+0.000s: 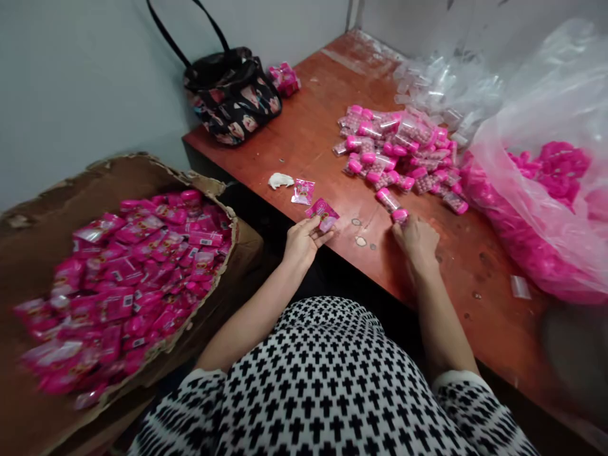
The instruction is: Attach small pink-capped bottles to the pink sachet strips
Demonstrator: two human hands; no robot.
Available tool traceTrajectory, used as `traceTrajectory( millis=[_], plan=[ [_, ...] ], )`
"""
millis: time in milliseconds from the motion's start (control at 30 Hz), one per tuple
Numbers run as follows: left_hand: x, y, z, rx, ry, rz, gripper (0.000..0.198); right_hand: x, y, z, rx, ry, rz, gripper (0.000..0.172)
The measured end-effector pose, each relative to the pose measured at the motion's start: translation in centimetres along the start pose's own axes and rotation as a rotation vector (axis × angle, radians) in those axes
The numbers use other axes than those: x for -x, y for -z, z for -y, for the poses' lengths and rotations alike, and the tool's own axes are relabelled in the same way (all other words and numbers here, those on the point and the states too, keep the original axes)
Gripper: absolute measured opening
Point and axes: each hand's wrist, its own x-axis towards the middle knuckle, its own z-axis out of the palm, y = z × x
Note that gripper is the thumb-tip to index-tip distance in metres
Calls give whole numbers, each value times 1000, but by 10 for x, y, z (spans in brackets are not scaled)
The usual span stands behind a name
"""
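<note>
Pink packet (pixel 323 214) pinched in left fingers (pixel 317 229); right fingers (pixel 401 229) closed on pink-capped tube (pixel 392 206).

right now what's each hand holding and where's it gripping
The left hand pinches a pink sachet by its near edge. The right hand grips a small clear tube at its pink-capped end.

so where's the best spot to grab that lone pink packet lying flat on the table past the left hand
Probably by its near edge, coming from the person's side. The pink packet lies flat and thin on the table, apart from the white scrap, so fingers would likely pinch or slide an edge rather than wrap its faces.
</note>
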Motion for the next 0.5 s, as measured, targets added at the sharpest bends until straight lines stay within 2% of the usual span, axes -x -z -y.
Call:
traceTrajectory(
  millis=[67,133,200,267,367,500],
  plan=[
    [0,0,0,49,-6,-21,10,8,-1,-3,-212,38,-53,40],
    [-1,0,1,107,-3,-41,12,22,-2,-1,-636,72,-30,38],
    [-2,-2,4,148,11,-51,14,42,-3,8,-1115,103,114,33],
    [-2,-4,7,171,34,-49,15,64,-5,23,-1454,117,299,27],
    [-2,-7,12,204,55,-29,17,90,-10,50,-1639,118,432,32],
    [1,-9,18,226,65,28,21,103,-18,71,-1648,181,393,36]
  ],
)
